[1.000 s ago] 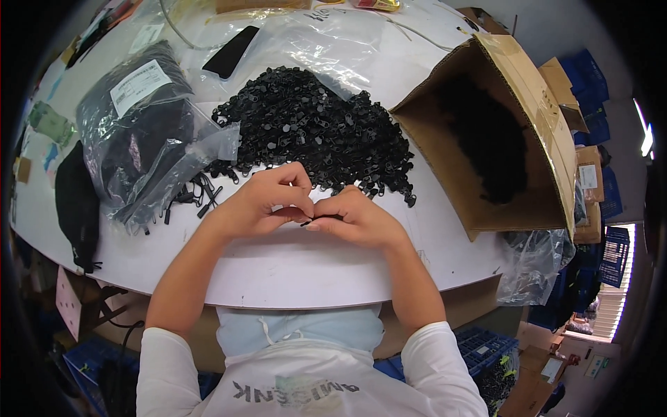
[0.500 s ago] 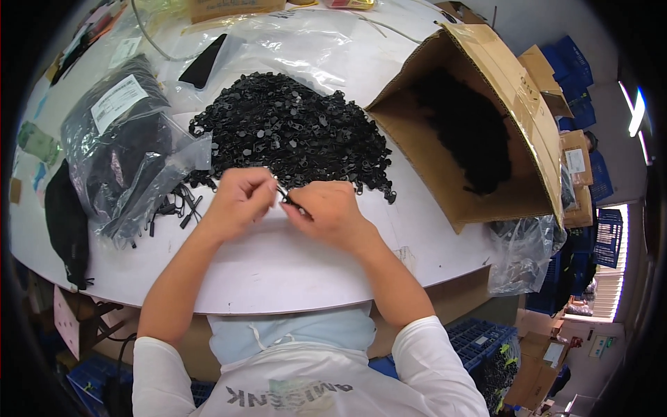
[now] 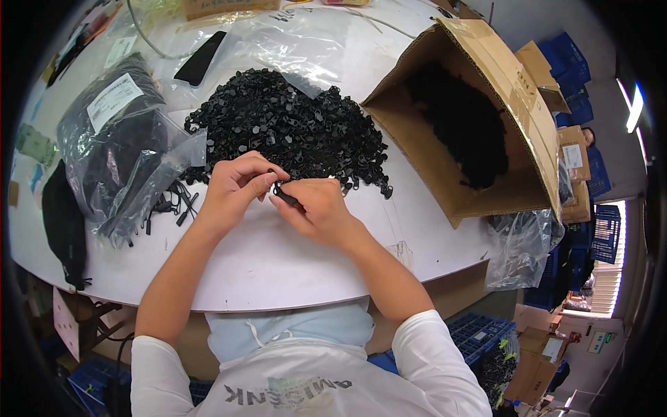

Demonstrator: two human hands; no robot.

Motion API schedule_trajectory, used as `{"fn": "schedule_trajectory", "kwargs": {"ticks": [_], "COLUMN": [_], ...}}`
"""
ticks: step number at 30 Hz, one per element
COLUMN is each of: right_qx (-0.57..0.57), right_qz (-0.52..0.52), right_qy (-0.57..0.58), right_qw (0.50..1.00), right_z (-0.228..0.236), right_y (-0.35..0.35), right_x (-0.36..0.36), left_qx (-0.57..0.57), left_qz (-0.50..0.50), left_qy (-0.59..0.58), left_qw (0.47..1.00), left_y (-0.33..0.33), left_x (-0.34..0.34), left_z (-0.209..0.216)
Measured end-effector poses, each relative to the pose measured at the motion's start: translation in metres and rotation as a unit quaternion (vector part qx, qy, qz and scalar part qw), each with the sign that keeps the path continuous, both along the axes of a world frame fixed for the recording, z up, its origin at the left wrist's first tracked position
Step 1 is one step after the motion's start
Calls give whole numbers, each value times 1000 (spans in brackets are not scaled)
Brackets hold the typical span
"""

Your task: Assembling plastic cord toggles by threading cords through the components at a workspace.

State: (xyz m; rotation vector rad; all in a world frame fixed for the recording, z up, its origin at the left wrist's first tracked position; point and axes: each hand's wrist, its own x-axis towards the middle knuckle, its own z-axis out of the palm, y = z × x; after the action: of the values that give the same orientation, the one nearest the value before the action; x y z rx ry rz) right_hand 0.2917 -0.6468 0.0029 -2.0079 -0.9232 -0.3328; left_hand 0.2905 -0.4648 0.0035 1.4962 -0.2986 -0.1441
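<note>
My left hand (image 3: 235, 191) and my right hand (image 3: 318, 210) meet at the near edge of a pile of small black zipper sliders (image 3: 278, 125). Between the fingers of my right hand is a black zipper pull (image 3: 288, 199) with a thick end and a thin cord loop. The thumb and forefinger of my left hand pinch close to the loop, on a small black piece that looks like a zipper slider, mostly covered by the fingertips. Several loose cord pulls (image 3: 182, 208) lie on the table to the left of my left hand.
A cardboard box (image 3: 417, 163) on its side, holding a black mass (image 3: 462, 128), stands at the right. At the left sit a clear bag of black pieces (image 3: 114, 149) and a black cloth-like bundle (image 3: 64, 226). Clear plastic (image 3: 504, 254) hangs over the table's right edge.
My left hand has turned, its forefinger now reaching over the loop of the pull. The right hand has shifted slightly left, showing more of the pull's thick end.
</note>
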Motion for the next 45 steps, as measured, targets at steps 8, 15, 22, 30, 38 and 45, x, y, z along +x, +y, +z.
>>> {"fn": "schedule_trajectory", "kwargs": {"ticks": [8, 15, 22, 30, 38, 45], "right_qx": [-48, -156, -188, -180, -211, -224], "right_qz": [-87, -100, -77, -69, -60, -64], "right_qy": [-118, -34, 18, 29, 44, 49], "right_qw": [988, 982, 979, 981, 975, 971], "right_z": [-4, -5, -5, -3, -2, 3], "right_y": [2, 3, 1, -1, -1, -2], "right_x": [-1, -6, -4, -3, -3, -2], "left_qx": [260, 333, 324, 285, 286, 208], "left_qz": [87, 57, 65, 62, 39, 39], "left_qy": [-218, -277, -289, -222, -234, -221], "left_qw": [937, 900, 898, 930, 928, 952], "left_y": [-8, -1, -8, -4, 2, -2], "left_x": [-7, -8, -9, -4, -4, -7], "left_z": [6, -2, 4, -1, 6, 2]}}
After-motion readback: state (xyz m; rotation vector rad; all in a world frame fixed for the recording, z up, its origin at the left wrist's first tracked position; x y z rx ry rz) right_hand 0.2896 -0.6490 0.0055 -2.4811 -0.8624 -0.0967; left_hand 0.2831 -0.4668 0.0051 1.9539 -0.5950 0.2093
